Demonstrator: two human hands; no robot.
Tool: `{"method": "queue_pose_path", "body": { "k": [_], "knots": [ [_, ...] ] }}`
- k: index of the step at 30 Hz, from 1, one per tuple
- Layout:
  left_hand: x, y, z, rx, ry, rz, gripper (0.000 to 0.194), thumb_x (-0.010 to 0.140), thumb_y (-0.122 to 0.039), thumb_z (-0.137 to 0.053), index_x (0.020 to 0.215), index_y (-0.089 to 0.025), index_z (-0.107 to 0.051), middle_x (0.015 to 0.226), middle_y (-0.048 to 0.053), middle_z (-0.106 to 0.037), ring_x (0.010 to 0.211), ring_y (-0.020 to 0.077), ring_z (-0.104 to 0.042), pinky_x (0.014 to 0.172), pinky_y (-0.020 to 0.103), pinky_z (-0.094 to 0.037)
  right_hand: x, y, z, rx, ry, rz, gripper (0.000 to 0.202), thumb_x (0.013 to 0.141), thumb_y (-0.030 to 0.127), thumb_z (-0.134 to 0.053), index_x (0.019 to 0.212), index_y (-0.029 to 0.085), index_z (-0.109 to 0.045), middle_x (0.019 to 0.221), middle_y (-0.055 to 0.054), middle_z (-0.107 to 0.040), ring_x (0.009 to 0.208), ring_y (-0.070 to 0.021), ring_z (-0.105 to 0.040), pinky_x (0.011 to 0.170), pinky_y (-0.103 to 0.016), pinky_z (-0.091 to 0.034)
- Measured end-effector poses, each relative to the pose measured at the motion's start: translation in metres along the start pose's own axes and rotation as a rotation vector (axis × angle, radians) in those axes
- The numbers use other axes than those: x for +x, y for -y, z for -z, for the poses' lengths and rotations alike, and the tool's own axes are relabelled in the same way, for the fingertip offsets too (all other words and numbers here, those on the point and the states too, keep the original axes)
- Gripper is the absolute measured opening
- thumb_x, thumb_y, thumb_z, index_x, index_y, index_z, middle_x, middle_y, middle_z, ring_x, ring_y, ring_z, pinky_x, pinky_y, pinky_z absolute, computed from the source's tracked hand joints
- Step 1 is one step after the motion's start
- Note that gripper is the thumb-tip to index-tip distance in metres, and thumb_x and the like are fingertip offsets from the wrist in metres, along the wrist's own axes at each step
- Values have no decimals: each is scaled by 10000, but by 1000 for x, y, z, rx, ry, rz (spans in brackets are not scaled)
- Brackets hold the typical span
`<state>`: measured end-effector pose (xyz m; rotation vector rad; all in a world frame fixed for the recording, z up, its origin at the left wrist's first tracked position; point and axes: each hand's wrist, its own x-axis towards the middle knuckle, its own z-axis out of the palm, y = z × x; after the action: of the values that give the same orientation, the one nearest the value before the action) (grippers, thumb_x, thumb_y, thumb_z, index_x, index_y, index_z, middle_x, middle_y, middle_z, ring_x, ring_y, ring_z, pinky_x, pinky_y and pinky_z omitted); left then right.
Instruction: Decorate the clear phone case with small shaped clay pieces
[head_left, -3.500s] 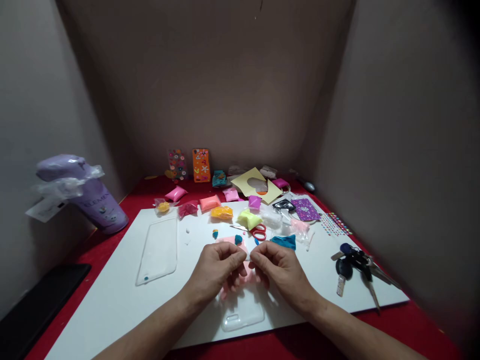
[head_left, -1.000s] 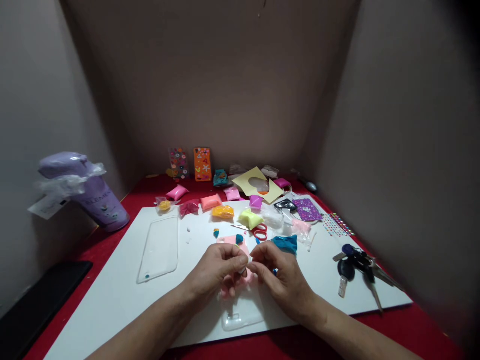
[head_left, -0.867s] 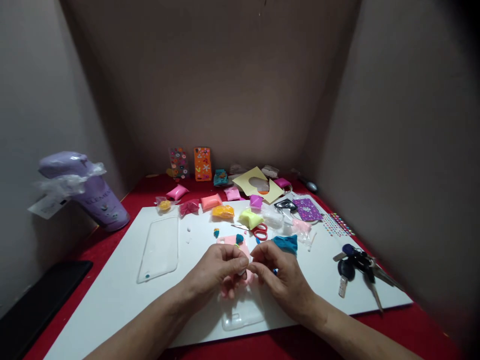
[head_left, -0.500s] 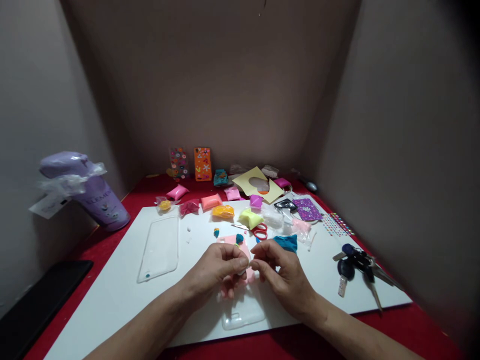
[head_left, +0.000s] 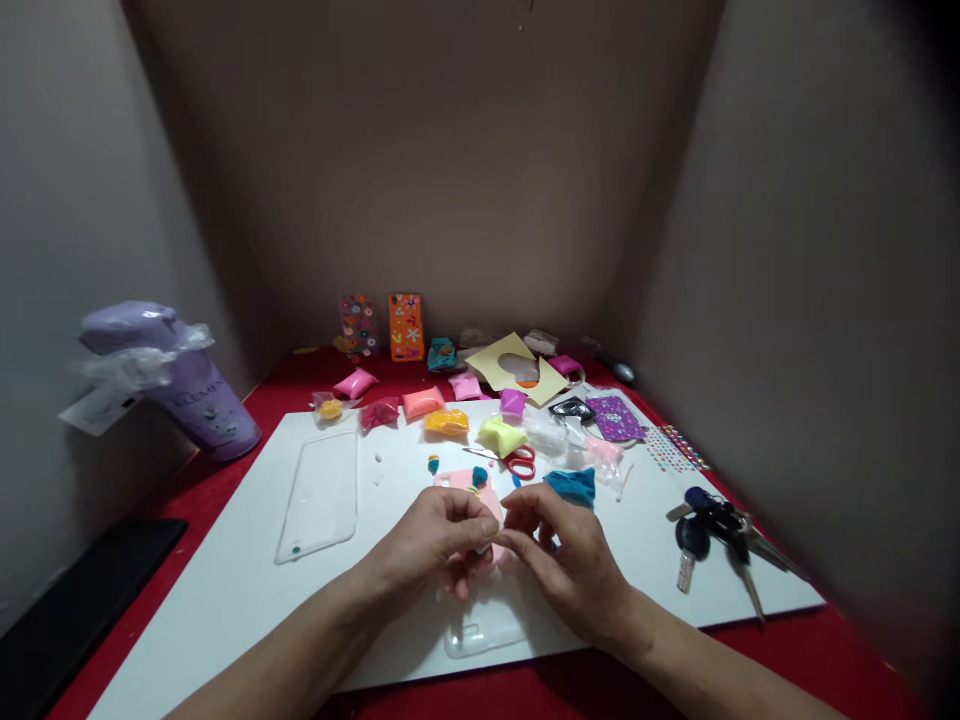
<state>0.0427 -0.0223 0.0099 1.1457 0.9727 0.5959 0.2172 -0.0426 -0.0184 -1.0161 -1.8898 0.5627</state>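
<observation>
Looks partway to me: the clear case (head_left: 491,642) under your hands has a pink layer (head_left: 459,479) over its far part, with a teal lump (head_left: 479,477) on top; the near end is bare plastic. Your left hand (head_left: 435,528) has a narrow grip, apparently pinching a small white piece (head_left: 482,548) above the case, so that bit isn't placed. Your right hand (head_left: 566,548) is just beside it, thumb and forefinger slightly apart; can't tell if it's holding anything or touching the piece. The spare case (head_left: 321,495) to your left on the white board (head_left: 225,600) shows only a teal dot (head_left: 295,550), otherwise undecorated. Hard to read: your hands cover the middle of the pink layer, so its near edge and anything there are hidden. The white piece's shape is mostly behind your thumb. The black object (head_left: 82,590) is cut off at the left edge.
</observation>
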Motion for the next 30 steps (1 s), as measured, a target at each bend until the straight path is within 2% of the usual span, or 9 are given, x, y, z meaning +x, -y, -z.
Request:
{"method": "queue_pose_path", "body": {
  "k": [7,16,20,23,27,30],
  "knots": [
    [0,-2,3,-24,-17,-29,253,736,-337,-652,651,-120,-552,518,-5,-540,399,73,-465,341,170,-376,1,0,4,38,2,-28,98,851,178,-552,946,199,-540,776,-7,-621,638,-127,-579,567,-242,-442],
    [-2,-4,1,57,-23,-14,296,778,-398,-601,682,-121,-558,511,-4,-552,352,62,-470,348,169,-338,5,5,4,19,39,-32,80,882,187,-499,895,184,-579,782,-22,-622,665,-136,-566,624,-256,-431],
    [-2,-5,1,59,-46,-44,239,711,-327,-669,788,-120,-579,564,3,-583,410,78,-495,370,181,-368,5,6,4,50,16,-93,129,914,219,-451,897,189,-575,796,-22,-621,682,-139,-567,635,-250,-429],
    [-2,-5,-1,96,-95,-96,243,672,-286,-694,801,-115,-578,617,-2,-574,470,82,-508,409,194,-405,6,6,4,55,44,-144,151,916,227,-444,845,186,-571,738,-8,-597,647,-131,-552,616,-246,-417],
    [-3,-3,-4,172,-128,-154,172,706,-252,-645,786,-125,-562,677,-9,-549,508,83,-522,404,189,-407,7,7,4,62,72,-189,175,920,231,-435,820,181,-569,693,4,-581,634,-127,-541,612,-247,-404],
    [-4,-3,-6,185,-116,-167,184,724,-223,-613,866,-163,-514,677,-29,-529,492,99,-530,332,173,-364,8,6,3,133,106,-258,172,923,255,-444,826,181,-566,718,4,-597,658,-125,-554,606,-239,-407]
  ]
}}
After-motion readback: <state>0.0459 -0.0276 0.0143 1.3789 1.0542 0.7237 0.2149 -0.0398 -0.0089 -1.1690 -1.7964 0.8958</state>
